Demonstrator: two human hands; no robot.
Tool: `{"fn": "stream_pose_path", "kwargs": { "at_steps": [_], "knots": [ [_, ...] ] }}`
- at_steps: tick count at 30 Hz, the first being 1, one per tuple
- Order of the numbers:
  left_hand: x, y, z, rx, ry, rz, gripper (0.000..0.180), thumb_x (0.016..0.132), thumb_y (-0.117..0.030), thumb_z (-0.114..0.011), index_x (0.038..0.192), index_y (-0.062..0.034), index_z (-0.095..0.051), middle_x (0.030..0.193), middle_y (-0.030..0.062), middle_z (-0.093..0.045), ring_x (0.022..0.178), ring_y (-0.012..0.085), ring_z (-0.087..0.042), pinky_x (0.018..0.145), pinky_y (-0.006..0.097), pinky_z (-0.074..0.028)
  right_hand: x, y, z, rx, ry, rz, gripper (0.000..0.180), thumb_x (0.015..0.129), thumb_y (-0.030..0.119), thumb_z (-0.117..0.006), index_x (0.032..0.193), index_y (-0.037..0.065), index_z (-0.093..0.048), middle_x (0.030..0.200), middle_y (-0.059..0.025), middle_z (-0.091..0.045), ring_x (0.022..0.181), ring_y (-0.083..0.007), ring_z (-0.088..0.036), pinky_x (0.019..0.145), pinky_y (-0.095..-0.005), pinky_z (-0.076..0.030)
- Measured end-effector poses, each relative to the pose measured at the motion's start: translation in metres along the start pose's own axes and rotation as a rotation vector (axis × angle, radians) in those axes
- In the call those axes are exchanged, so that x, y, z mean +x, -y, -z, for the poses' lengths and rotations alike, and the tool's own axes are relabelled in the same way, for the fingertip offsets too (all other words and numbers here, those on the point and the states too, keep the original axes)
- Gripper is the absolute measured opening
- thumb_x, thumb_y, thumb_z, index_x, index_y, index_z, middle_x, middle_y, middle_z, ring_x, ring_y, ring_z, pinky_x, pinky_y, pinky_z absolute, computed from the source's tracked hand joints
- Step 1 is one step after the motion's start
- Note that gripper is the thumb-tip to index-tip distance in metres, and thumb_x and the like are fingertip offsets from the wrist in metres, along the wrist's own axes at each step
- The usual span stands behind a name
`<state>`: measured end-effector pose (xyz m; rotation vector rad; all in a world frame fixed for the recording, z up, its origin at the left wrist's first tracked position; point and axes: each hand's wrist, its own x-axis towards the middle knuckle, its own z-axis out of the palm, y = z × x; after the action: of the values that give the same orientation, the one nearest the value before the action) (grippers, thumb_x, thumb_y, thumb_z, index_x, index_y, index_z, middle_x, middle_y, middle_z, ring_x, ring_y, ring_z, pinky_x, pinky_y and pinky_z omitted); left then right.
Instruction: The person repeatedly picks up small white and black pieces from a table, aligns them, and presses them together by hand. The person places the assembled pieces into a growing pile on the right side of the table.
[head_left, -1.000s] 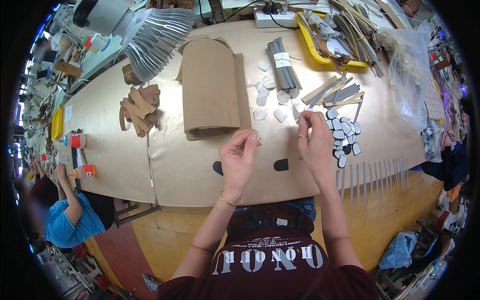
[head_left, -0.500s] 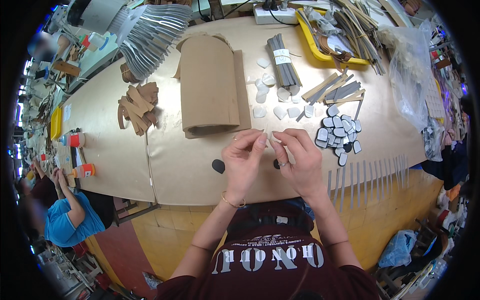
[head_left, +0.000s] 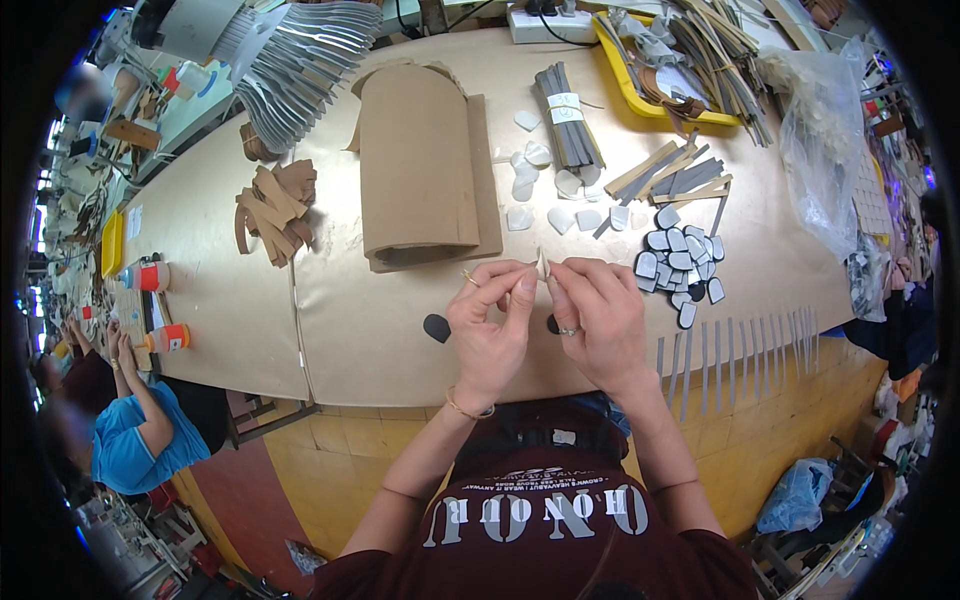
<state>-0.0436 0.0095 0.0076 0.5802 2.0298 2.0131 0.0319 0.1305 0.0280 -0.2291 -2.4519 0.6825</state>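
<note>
A small pale piece (head_left: 542,264), thin and pointed at the top, is pinched between the fingertips of both hands just above the table. My left hand (head_left: 490,325) is closed on it from the left, thumb against forefinger. From the other side my right hand (head_left: 605,320), with a ring, is closed on it too. One black rounded patch (head_left: 436,328) lies beside my left hand. Another dark patch (head_left: 553,324) is partly hidden by my right hand. To the right is a pile of white-faced, black-edged patches (head_left: 680,260). Several whitish translucent scraps (head_left: 560,219) lie ahead.
A brown cardboard roll (head_left: 418,160) stands left of centre, with brown strips (head_left: 275,212) beyond it. Grey strips (head_left: 568,120) lie bundled ahead; others line the near right edge. A yellow tray (head_left: 640,105) sits at the far right. A co-worker in blue (head_left: 135,440) is at left.
The pale piece now stands up more visibly between my fingertips. My right hand has turned slightly, its fingers closer to the left hand's. The co-worker's hands at left moved a little.
</note>
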Motion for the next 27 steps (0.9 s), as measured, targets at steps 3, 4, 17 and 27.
{"fn": "stream_pose_path", "kwargs": {
  "at_steps": [3, 4, 17, 27],
  "knots": [
    [0.001, -0.002, 0.001, 0.094, 0.002, -0.073, 0.011, 0.092, -0.005, -0.07, 0.1, 0.0021, -0.074, 0.095, 0.0076, -0.069, 0.08, 0.0094, -0.055, 0.069, 0.024, -0.044, -0.001, 0.0, 0.001, 0.109, 0.043, -0.076, 0.019, 0.089, 0.011, -0.069, 0.106, 0.003, -0.069, 0.094, -0.0077, -0.067, 0.08, -0.0235, -0.063, 0.077, -0.0359, -0.045],
    [0.001, -0.002, 0.001, 0.134, -0.004, -0.106, 0.011, 0.091, -0.004, -0.071, 0.099, 0.0013, -0.074, 0.094, 0.007, -0.069, 0.079, 0.0092, -0.055, 0.067, 0.024, -0.043, -0.002, 0.001, 0.002, 0.166, 0.066, -0.119, 0.019, 0.09, 0.012, -0.069, 0.106, 0.003, -0.069, 0.094, -0.0082, -0.067, 0.079, -0.0241, -0.063, 0.076, -0.0359, -0.045],
    [0.013, 0.02, 0.011, 0.018, -0.157, 0.012, 0.009, 0.091, -0.006, -0.071, 0.093, 0.0018, -0.073, 0.092, 0.0049, -0.069, 0.07, 0.0071, -0.048, 0.062, 0.023, -0.04, -0.007, -0.012, 0.009, 1.004, 0.128, -0.789, 0.022, 0.101, 0.011, -0.051, 0.098, -0.005, -0.066, 0.082, -0.0052, -0.064, 0.077, -0.0106, -0.06, 0.078, -0.0249, -0.046],
    [0.006, 0.022, 0.007, -0.236, -0.023, 0.227, 0.014, 0.091, -0.006, -0.073, 0.1, 0.0043, -0.073, 0.095, 0.0027, -0.067, 0.075, 0.0044, -0.051, 0.066, 0.021, -0.043, -0.005, -0.013, 0.003, 0.329, -0.009, -0.537, 0.015, 0.093, 0.005, -0.063, 0.105, -0.003, -0.065, 0.098, -0.0105, -0.064, 0.073, -0.0165, -0.061, 0.071, -0.0283, -0.049]
  ]
}}
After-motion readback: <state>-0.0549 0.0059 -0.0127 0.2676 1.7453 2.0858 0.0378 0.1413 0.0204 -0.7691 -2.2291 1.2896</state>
